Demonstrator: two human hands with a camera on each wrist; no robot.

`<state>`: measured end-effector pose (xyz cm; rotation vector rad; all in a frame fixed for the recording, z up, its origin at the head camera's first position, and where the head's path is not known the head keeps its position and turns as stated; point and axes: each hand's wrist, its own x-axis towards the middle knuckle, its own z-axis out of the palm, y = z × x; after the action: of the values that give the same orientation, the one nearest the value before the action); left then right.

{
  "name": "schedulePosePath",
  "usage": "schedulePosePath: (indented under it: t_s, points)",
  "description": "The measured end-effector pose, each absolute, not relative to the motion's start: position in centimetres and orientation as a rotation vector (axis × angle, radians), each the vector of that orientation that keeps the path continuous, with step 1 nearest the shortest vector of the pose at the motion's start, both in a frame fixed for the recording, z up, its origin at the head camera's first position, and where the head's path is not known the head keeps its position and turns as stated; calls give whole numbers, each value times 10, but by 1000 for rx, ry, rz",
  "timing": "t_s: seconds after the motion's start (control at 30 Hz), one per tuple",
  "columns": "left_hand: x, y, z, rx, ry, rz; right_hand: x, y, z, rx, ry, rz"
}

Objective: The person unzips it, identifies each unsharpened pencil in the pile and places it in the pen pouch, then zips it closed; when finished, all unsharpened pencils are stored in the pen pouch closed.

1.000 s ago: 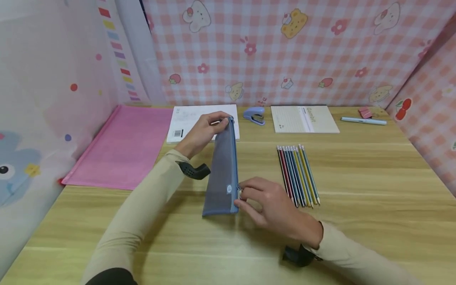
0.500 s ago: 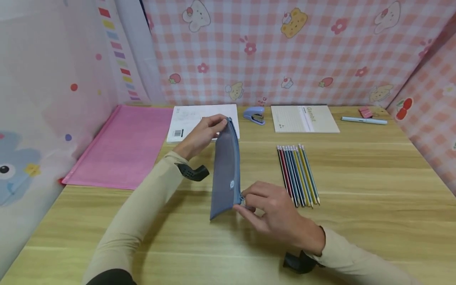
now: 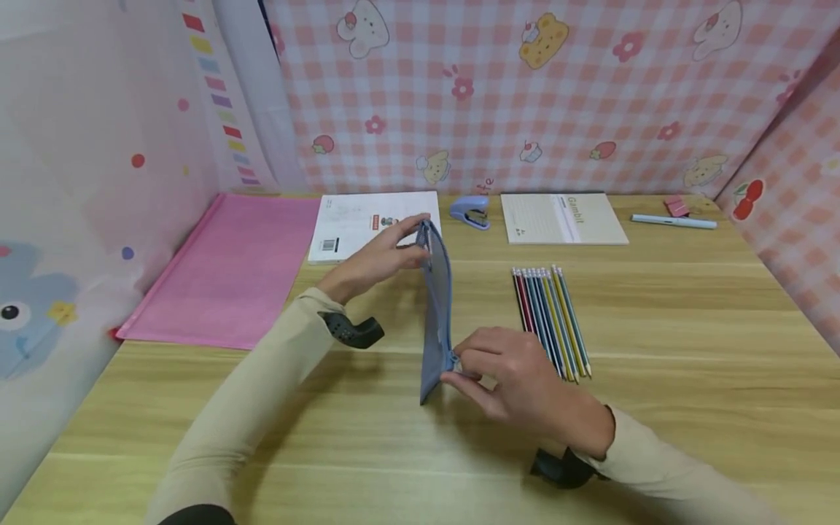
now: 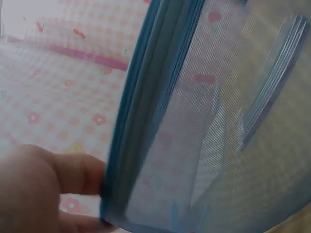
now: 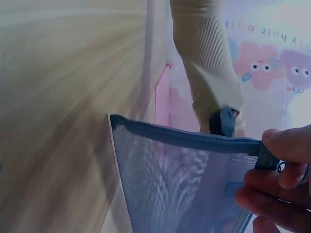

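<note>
A blue mesh zipper pouch (image 3: 431,343) stands on edge, seen nearly edge-on in the head view. My left hand (image 3: 377,261) pinches its far end between thumb and fingers. At the near corner, my right hand (image 3: 515,372) grips the zipper end. The right wrist view shows the right thumb and fingers around that corner, close to a small zipper pull (image 5: 281,167). In the left wrist view the zipper edge (image 4: 155,92) runs up from the left fingertips, and pencils show blurred through the mesh. A row of several pencils (image 3: 551,313) lies just right of the pouch.
A pink folder (image 3: 226,277) lies at the left on the wooden table (image 3: 367,452). Along the back are a white book (image 3: 348,219), a purple stapler (image 3: 469,211), a notepad (image 3: 534,219), a pink binder clip (image 3: 677,207) and a light-blue pen (image 3: 674,221).
The pouch has swung from showing its broad side to nearly edge-on, its lower edge moving right. Its zipper edge bows more to the right. Both hands keep hold and shift slightly right.
</note>
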<state>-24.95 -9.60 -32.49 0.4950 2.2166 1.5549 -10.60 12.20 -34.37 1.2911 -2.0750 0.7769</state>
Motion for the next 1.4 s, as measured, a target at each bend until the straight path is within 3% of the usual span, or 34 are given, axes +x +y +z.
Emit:
schedulePosePath:
  t_s: [0.33,0.9,1.2,1.4]
  points:
    - [-204,-100,-313,901,2744,843,-111,136,-350,1256,-2162,886]
    - [-197,-98,-300,817,2961,890,-120,165,-357,1337,-2566,1397]
    - [-196,-105,-305,863,2908,1007,-172,201,-341,1007,-2974,990]
    - [-196,-106,-310,892,2860,979,-195,211,-349,968,-3032,800]
